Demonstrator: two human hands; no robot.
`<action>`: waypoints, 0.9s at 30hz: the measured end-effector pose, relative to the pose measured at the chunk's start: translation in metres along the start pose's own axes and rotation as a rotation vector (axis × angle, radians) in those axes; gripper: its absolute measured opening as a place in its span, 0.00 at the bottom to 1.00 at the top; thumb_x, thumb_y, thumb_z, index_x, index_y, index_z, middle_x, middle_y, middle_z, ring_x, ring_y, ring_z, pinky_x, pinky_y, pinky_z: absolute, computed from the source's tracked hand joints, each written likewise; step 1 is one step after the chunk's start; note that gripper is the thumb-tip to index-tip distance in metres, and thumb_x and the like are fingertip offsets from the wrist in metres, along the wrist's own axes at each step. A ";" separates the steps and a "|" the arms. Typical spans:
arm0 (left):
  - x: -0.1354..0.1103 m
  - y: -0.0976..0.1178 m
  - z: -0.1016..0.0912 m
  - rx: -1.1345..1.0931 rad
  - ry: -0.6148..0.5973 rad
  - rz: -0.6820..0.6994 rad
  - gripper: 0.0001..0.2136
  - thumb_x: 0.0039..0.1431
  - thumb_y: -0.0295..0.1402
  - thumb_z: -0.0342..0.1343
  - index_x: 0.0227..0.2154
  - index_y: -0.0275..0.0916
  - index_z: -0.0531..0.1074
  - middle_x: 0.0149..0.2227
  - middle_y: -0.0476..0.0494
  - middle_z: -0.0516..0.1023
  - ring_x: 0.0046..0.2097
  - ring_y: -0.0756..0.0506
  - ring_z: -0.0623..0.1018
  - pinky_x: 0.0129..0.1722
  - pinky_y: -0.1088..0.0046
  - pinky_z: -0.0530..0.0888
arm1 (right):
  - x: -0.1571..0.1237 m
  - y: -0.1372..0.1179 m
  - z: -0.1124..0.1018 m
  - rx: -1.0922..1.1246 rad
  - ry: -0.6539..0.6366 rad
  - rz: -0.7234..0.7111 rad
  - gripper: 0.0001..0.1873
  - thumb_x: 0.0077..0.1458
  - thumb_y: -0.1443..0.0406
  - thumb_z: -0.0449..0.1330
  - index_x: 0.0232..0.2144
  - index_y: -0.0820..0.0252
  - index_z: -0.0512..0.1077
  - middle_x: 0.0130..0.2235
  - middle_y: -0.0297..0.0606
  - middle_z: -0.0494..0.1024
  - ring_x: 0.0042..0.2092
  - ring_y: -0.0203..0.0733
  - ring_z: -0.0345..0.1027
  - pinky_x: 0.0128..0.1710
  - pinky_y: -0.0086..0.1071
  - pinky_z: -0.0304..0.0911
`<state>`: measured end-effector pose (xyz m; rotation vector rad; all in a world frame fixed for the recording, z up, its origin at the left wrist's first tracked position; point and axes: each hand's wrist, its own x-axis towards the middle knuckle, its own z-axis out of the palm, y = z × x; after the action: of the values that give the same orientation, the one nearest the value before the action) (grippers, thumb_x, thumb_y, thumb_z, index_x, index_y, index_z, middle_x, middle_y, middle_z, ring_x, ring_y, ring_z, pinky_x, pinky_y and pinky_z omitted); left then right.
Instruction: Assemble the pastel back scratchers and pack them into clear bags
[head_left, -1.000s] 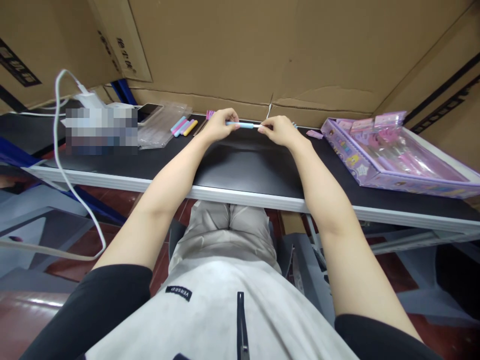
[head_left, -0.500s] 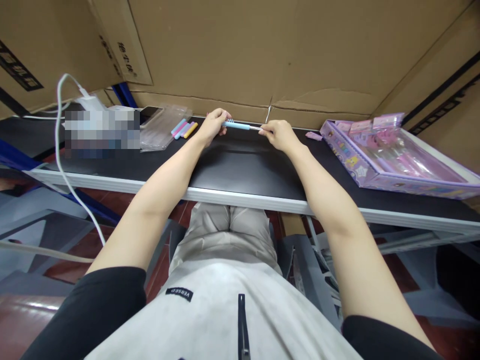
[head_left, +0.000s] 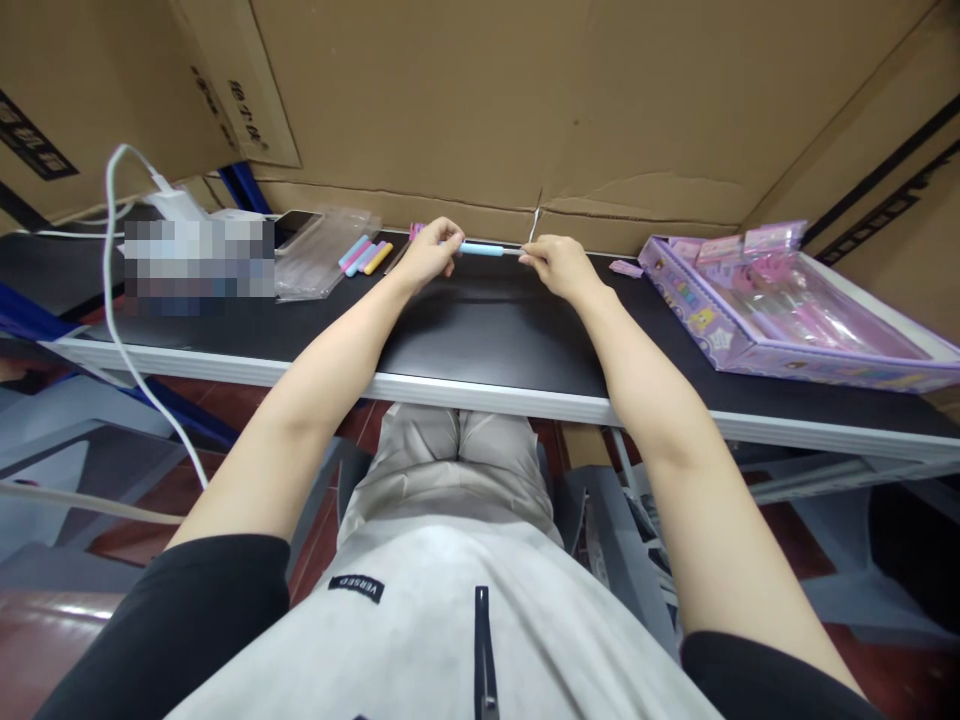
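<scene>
A light blue pen-like stick [head_left: 482,249] with a thin silvery end is stretched level between my hands, just over the far part of the black tabletop. My left hand [head_left: 435,250] is closed on its blue end, fingers bent around it. At the other end, my right hand [head_left: 555,264] pinches the thin silvery part between thumb and fingertips. The fingers cover both tips. Beyond my left hand, a small pink item [head_left: 416,230] shows in part.
To the left lie several coloured pen-like sticks [head_left: 365,255], a clear plastic sleeve [head_left: 319,262], a phone [head_left: 294,228] and a white cable [head_left: 112,240]. A purple display box [head_left: 817,365] with packaged pink items stands right, near a pink scrap [head_left: 626,268]. Cardboard [head_left: 450,100] walls the back.
My left fingers have shifted slightly along the blue stick, and the ribbed bit beside them no longer shows. A pink item has come into view behind my left hand. My right hand keeps its pinch.
</scene>
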<state>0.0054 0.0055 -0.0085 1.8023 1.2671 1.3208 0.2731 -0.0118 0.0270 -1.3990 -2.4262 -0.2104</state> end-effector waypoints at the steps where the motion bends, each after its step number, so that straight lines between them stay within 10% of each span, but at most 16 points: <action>1: -0.003 0.000 0.003 0.073 -0.017 0.033 0.05 0.75 0.36 0.58 0.43 0.42 0.73 0.36 0.46 0.77 0.38 0.44 0.82 0.44 0.65 0.80 | 0.001 0.006 0.002 -0.012 0.005 -0.006 0.23 0.78 0.56 0.52 0.57 0.54 0.85 0.51 0.49 0.85 0.58 0.60 0.75 0.59 0.48 0.65; 6: -0.023 0.018 0.024 0.508 -0.136 0.209 0.10 0.74 0.36 0.56 0.50 0.38 0.79 0.45 0.37 0.86 0.52 0.36 0.83 0.59 0.58 0.78 | 0.007 0.026 0.020 -0.103 0.030 -0.038 0.23 0.78 0.59 0.52 0.56 0.59 0.85 0.51 0.54 0.85 0.56 0.60 0.73 0.62 0.56 0.62; 14: -0.058 0.060 0.050 0.937 -0.221 0.090 0.20 0.81 0.32 0.47 0.67 0.32 0.73 0.58 0.24 0.86 0.61 0.29 0.85 0.60 0.56 0.78 | 0.015 -0.007 0.046 0.015 -0.028 -0.112 0.24 0.72 0.68 0.55 0.60 0.60 0.85 0.57 0.55 0.81 0.57 0.59 0.76 0.59 0.48 0.70; 20: -0.048 0.047 0.047 0.874 -0.354 0.195 0.20 0.76 0.29 0.51 0.65 0.32 0.77 0.58 0.28 0.87 0.62 0.31 0.85 0.61 0.57 0.78 | 0.021 -0.013 0.054 0.141 -0.107 -0.156 0.26 0.63 0.75 0.52 0.53 0.67 0.87 0.62 0.56 0.82 0.63 0.57 0.78 0.68 0.46 0.70; 27: -0.018 0.015 0.021 0.810 -0.321 0.208 0.21 0.71 0.30 0.52 0.62 0.29 0.80 0.63 0.28 0.84 0.66 0.35 0.82 0.69 0.60 0.75 | 0.022 0.006 0.059 0.156 -0.108 -0.068 0.33 0.66 0.76 0.52 0.68 0.67 0.79 0.73 0.52 0.75 0.76 0.56 0.69 0.80 0.49 0.60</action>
<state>0.0288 -0.0153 -0.0103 2.6185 1.5814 0.5700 0.2558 0.0265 -0.0206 -1.2916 -2.5185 0.0385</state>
